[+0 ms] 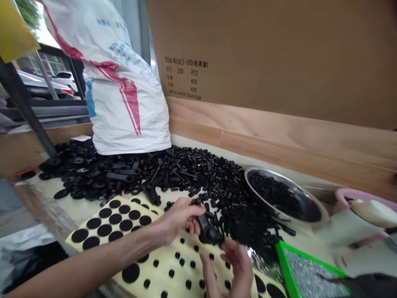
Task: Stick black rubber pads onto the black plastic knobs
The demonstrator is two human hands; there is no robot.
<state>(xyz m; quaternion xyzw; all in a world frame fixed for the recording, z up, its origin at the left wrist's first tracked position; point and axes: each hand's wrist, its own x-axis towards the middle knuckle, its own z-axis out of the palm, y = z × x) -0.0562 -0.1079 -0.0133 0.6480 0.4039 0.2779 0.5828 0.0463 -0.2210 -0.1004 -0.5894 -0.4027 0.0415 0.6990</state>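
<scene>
My left hand (pixel 181 217) grips a black plastic part (pixel 208 229) with an arm and a rounded end, held above the sheets. Close to its lower right is my right hand (pixel 234 267), thumb and fingers apart, with nothing visible between them. Whether its fingertips touch the part, I cannot tell. Under both hands lie pale yellow sheets (pixel 164 256) bearing round black pads, large ones to the left and small ones in the middle. Behind the hands spreads a heap of loose black plastic pieces (pixel 186 165), including short tubes, long arms and discs.
A steel bowl (pixel 324 215) of thin black pieces stands right of the heap. At lower right are a green tray (pixel 283 265) of small metal pieces and a blurred dark object (pixel 372 283). A pink basin (pixel 341 194), white sack (pixel 130 91) and cardboard box (pixel 273 58) stand behind.
</scene>
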